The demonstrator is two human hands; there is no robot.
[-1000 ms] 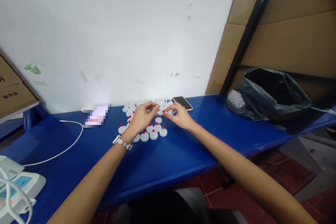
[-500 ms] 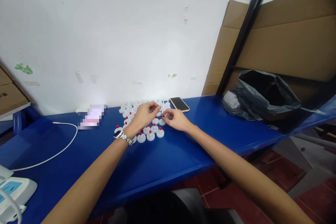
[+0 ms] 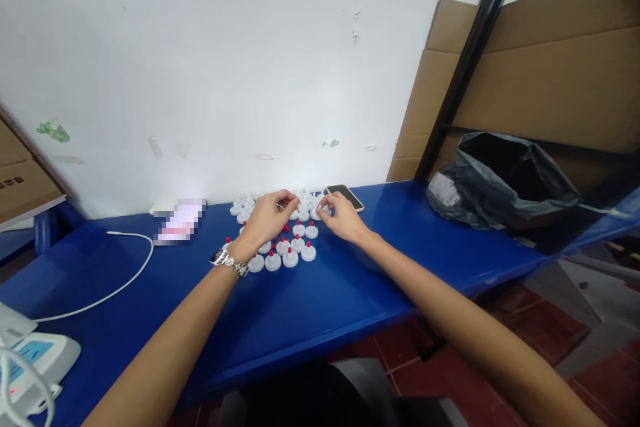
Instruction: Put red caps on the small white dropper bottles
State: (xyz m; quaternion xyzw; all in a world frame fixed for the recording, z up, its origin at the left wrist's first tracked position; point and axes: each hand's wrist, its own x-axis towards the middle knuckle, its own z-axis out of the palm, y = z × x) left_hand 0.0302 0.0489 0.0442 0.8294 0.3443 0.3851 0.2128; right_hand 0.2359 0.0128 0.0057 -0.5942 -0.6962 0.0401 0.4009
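On the blue table stand several white round nozzle caps [image 3: 290,258] in rows. Those nearer me carry small red tips [image 3: 309,244], while the ones toward the wall show bare white nozzles. My left hand [image 3: 271,217], with a watch at the wrist, hovers over the left part of the group. Its thumb and fingers are pinched together; whatever lies between them is too small to name. Beside it my right hand [image 3: 344,217] is closed in a pinch at the nozzle of a white cap [image 3: 315,215] on the right edge. Its fingertips hide what they grip. A few loose red tips [image 3: 286,229] lie among the caps.
A phone [image 3: 356,199] lies behind my right hand. Farther right sits an open grey plastic bag [image 3: 450,203] by cardboard [image 3: 415,120]. At left are a white cable [image 3: 145,270], a blurred pink-white item [image 3: 181,221] and a white device [image 3: 60,353].
My right hand has moved slightly back and right, from a red-tipped cap to the white cap behind it. That red tip now shows uncovered. My left hand has shifted slightly left.
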